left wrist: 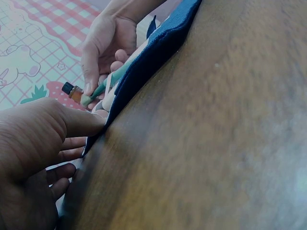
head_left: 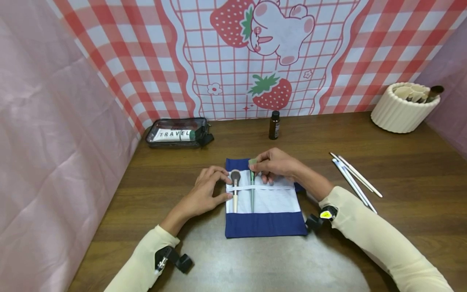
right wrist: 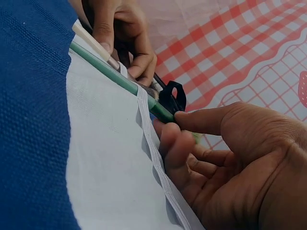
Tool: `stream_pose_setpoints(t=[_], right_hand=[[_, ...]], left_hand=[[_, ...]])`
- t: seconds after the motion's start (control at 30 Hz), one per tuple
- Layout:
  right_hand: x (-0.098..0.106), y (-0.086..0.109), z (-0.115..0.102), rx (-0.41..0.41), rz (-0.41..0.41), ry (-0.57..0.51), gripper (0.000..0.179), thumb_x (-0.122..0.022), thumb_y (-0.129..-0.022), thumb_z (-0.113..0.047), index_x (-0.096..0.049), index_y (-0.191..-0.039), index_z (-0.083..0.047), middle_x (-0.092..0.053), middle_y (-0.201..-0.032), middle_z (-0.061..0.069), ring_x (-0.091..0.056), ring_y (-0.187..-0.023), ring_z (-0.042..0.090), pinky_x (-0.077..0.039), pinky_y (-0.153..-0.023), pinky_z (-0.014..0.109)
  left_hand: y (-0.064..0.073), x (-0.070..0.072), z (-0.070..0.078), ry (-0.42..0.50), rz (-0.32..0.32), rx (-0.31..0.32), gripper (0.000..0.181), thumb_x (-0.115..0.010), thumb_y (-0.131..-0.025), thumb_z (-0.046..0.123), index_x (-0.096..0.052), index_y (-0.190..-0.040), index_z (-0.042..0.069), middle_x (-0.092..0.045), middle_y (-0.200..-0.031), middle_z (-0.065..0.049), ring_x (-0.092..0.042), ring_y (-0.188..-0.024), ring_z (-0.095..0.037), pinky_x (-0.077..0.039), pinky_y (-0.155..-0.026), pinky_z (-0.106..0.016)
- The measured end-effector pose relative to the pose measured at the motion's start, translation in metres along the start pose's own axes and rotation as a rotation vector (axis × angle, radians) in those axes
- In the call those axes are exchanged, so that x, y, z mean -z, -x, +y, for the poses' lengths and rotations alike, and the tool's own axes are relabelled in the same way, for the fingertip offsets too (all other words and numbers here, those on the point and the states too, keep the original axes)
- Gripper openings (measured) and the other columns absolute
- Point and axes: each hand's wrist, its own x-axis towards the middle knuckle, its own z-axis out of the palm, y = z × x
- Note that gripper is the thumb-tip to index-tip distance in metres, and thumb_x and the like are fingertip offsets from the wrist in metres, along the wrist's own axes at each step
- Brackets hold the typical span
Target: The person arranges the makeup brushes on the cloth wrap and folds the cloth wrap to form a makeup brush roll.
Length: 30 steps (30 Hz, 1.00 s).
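A navy brush roll (head_left: 266,224) with a white lining lies unfolded on the table. My right hand (head_left: 279,163) pinches a green makeup brush (head_left: 252,194) between thumb and fingers near its pale bristles. Its handle passes under the white elastic band (head_left: 270,187), and its lower end goes behind the navy flap, as the right wrist view shows. Left of it, a second makeup brush (head_left: 235,198) with a cream handle and dark bristles sits under the band. My left hand (head_left: 208,188) rests at the roll's left edge, thumb and fingers spread, touching beside this cream-handled brush.
Several slim white sticks (head_left: 355,178) lie to the right. A ribbed cream holder (head_left: 399,107) with brushes stands at the back right. A small brown bottle (head_left: 274,125) stands behind the roll, and a clear travel pouch (head_left: 175,133) with a tube lies back left.
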Motion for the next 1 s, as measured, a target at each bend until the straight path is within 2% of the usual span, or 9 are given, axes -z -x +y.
stream_pose_setpoints(t=[0.1,0.27,0.77,1.0], right_hand=[[-0.0001,0.0005,0.0011,0.003,0.002,0.064,0.027,-0.073,-0.094,-0.029,-0.073,-0.105,-0.005,-0.064,-0.067,0.015,-0.053,-0.048,0.016,-0.044,-0.045,0.028],[-0.0004,0.001,0.0026,0.007,-0.018,0.105,0.027,-0.074,-0.093,-0.032,-0.074,-0.103,-0.006,-0.062,-0.063,0.012,-0.049,-0.045,0.014,-0.041,-0.043,0.027],[-0.0048,0.0058,-0.0007,0.015,-0.041,0.157,0.028,-0.075,-0.092,-0.032,-0.074,-0.111,-0.012,-0.066,-0.07,0.013,-0.052,-0.05,0.016,-0.039,-0.045,0.027],[-0.006,0.0091,0.001,0.062,-0.059,0.206,0.024,-0.072,-0.094,-0.03,-0.077,-0.109,-0.011,-0.055,-0.061,0.008,-0.043,-0.048,0.015,-0.038,-0.046,0.028]], left_hand=[[0.0003,0.0001,0.0005,0.001,-0.003,0.003,0.031,-0.079,-0.088,0.027,-0.063,-0.112,0.015,-0.049,-0.136,-0.004,-0.036,-0.128,-0.029,-0.024,-0.107,-0.055],[0.0006,-0.0001,0.001,0.0,-0.001,0.0,0.031,-0.08,-0.088,0.026,-0.063,-0.112,0.014,-0.049,-0.136,-0.004,-0.036,-0.127,-0.029,-0.024,-0.107,-0.055],[0.0,0.0015,0.0018,-0.004,0.002,-0.007,0.031,-0.079,-0.089,0.026,-0.063,-0.112,0.014,-0.049,-0.136,-0.005,-0.036,-0.127,-0.029,-0.024,-0.107,-0.055],[0.0004,0.0016,0.0025,-0.003,-0.003,-0.006,0.031,-0.079,-0.089,0.026,-0.063,-0.112,0.014,-0.049,-0.136,-0.006,-0.037,-0.128,-0.031,-0.024,-0.107,-0.056]])
